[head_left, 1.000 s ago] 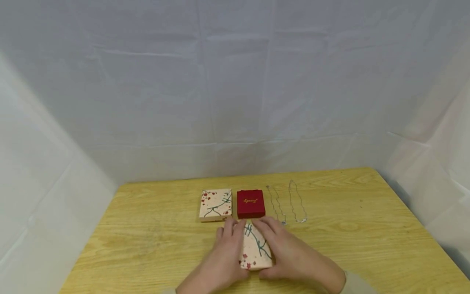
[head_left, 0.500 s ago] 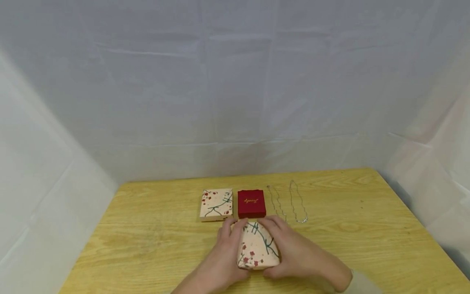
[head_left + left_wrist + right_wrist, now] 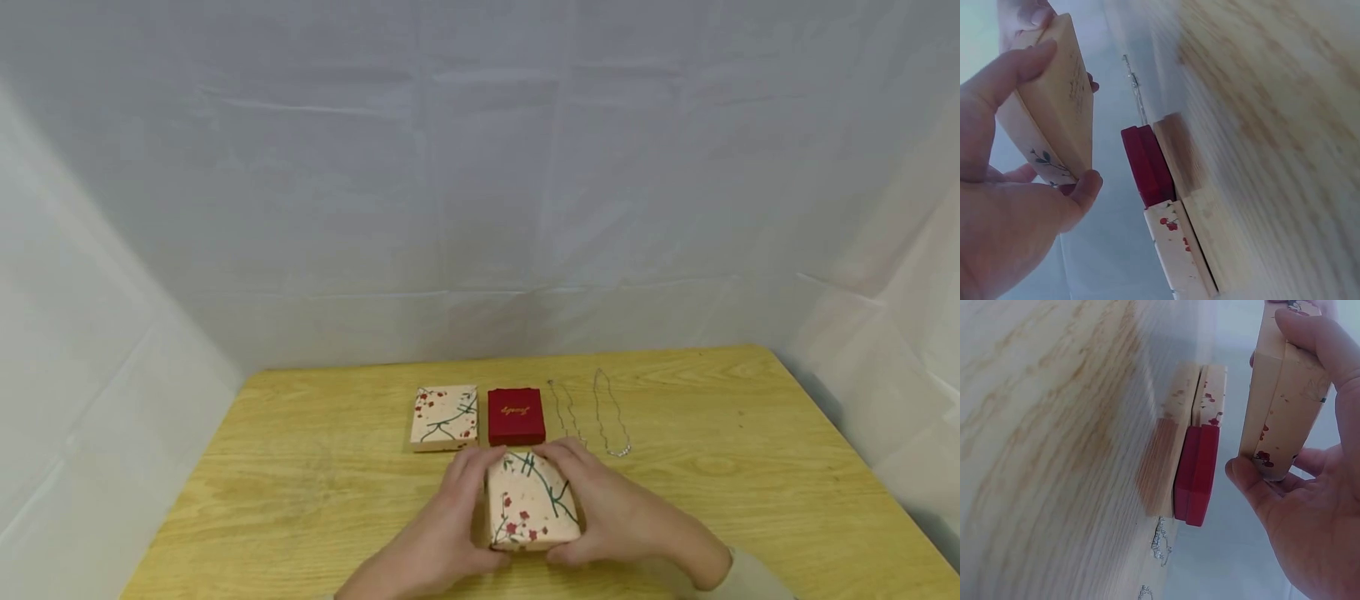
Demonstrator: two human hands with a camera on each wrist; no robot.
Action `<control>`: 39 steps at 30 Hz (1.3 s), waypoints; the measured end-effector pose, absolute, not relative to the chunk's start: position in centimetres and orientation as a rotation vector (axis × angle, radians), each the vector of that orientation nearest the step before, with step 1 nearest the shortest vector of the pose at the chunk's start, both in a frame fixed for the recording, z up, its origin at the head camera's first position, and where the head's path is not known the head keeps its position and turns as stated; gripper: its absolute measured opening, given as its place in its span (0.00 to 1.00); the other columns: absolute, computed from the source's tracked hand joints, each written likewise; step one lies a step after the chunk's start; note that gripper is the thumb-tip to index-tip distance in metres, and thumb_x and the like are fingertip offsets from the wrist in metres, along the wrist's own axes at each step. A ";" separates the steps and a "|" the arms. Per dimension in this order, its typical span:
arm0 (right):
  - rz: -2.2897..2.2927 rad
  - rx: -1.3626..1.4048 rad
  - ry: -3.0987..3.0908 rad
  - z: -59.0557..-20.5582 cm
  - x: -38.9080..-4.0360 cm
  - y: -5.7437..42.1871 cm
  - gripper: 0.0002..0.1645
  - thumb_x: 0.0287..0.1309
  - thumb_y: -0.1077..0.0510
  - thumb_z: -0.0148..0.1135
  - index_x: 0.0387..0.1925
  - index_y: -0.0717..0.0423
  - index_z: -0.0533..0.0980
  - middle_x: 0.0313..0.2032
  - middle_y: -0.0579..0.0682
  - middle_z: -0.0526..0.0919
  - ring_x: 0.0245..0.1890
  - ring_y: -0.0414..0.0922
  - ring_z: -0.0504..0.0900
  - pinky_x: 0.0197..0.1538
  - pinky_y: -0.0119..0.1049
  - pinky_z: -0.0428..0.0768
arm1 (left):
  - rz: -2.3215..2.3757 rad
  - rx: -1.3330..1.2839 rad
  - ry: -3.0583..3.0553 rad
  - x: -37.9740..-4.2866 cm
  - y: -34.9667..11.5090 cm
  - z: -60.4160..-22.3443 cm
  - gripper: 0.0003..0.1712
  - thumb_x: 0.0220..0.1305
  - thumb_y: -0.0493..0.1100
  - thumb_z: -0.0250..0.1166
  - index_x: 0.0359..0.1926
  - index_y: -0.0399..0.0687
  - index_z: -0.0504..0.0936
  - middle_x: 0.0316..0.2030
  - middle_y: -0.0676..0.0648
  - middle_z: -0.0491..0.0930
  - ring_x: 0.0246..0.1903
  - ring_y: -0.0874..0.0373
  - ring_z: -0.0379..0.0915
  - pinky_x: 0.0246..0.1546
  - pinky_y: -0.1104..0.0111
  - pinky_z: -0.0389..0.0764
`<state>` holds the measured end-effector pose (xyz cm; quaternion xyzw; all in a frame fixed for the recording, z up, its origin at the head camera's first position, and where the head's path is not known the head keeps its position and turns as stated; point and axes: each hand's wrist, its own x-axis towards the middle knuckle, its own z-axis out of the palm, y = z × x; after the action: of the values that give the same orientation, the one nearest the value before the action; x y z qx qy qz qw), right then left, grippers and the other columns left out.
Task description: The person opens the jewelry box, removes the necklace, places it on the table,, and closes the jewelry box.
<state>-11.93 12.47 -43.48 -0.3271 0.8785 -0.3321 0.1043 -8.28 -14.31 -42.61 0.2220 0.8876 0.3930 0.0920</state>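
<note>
A cream gift box [image 3: 531, 502] with red blossoms and green branches is held up off the table between both hands. My left hand [image 3: 444, 527] grips its left side, thumb at the near corner and fingertips at the far edge. On the opposite side my right hand [image 3: 617, 510] grips it the same way. From the left wrist, the box's plain underside [image 3: 1063, 103] shows small printing and a lid seam. In the right wrist view, the lid and base of the cream box [image 3: 1288, 400] sit together. What is inside cannot be seen.
Beyond the hands, a matching cream box [image 3: 444, 417] lies on the wooden table [image 3: 300, 492], left of a red box [image 3: 516, 415] with gold lettering. Two thin silver chain necklaces lie right of it, one nearer [image 3: 567, 408] and one farther right [image 3: 613, 417]. White cloth [image 3: 480, 167] surrounds the table.
The held box has shifted slightly right and more of its top shows. My hands have moved a little apart, still holding it. The other boxes and necklaces stay put.
</note>
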 end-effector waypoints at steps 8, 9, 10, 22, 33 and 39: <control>-0.985 -0.976 2.576 -43.5 -11.9 12.7 0.70 0.39 0.38 0.88 0.80 0.46 0.60 0.69 0.37 0.66 0.62 0.39 0.73 0.66 0.48 0.79 | 1.212 0.711 2.608 -8.1 -14.5 -42.9 0.75 0.45 0.42 0.88 0.85 0.61 0.47 0.78 0.48 0.55 0.74 0.44 0.62 0.70 0.47 0.69; -0.986 -0.976 2.578 -43.5 -11.9 12.7 0.69 0.39 0.38 0.88 0.80 0.44 0.60 0.69 0.37 0.66 0.62 0.39 0.73 0.66 0.48 0.79 | 1.220 0.710 2.603 -8.1 -14.5 -42.9 0.76 0.45 0.42 0.88 0.85 0.61 0.46 0.79 0.47 0.54 0.73 0.45 0.63 0.70 0.47 0.69; -0.988 -0.976 2.578 -43.5 -11.8 12.8 0.69 0.39 0.38 0.88 0.80 0.43 0.60 0.69 0.37 0.66 0.62 0.39 0.73 0.66 0.49 0.79 | 1.226 0.708 2.598 -8.0 -14.5 -43.0 0.76 0.45 0.42 0.88 0.85 0.61 0.45 0.79 0.47 0.54 0.73 0.45 0.64 0.70 0.47 0.69; -0.988 -0.985 2.609 -43.2 -11.7 13.0 0.71 0.37 0.39 0.89 0.80 0.46 0.60 0.70 0.37 0.66 0.65 0.41 0.72 0.65 0.52 0.79 | 1.257 0.649 2.547 -8.1 -14.8 -43.4 0.78 0.48 0.43 0.87 0.86 0.68 0.39 0.81 0.47 0.52 0.75 0.45 0.60 0.72 0.44 0.66; -1.008 -0.978 2.610 -42.8 -11.7 13.7 0.71 0.38 0.38 0.89 0.80 0.44 0.60 0.70 0.36 0.66 0.63 0.40 0.74 0.63 0.50 0.81 | 1.250 0.635 2.558 -8.1 -15.2 -43.5 0.79 0.49 0.46 0.87 0.86 0.71 0.37 0.81 0.47 0.51 0.75 0.44 0.60 0.71 0.43 0.67; -1.012 -0.958 2.626 -42.7 -11.6 14.5 0.71 0.37 0.39 0.89 0.80 0.35 0.57 0.71 0.34 0.64 0.64 0.40 0.73 0.64 0.51 0.80 | 1.219 0.646 2.569 -8.1 -15.5 -43.5 0.74 0.51 0.46 0.86 0.86 0.68 0.41 0.81 0.46 0.53 0.75 0.44 0.60 0.71 0.44 0.68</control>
<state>-11.62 14.51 -42.69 -0.3211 0.8802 -0.3393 0.0841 -8.12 -15.47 -43.45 0.2202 0.8754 0.4153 0.1124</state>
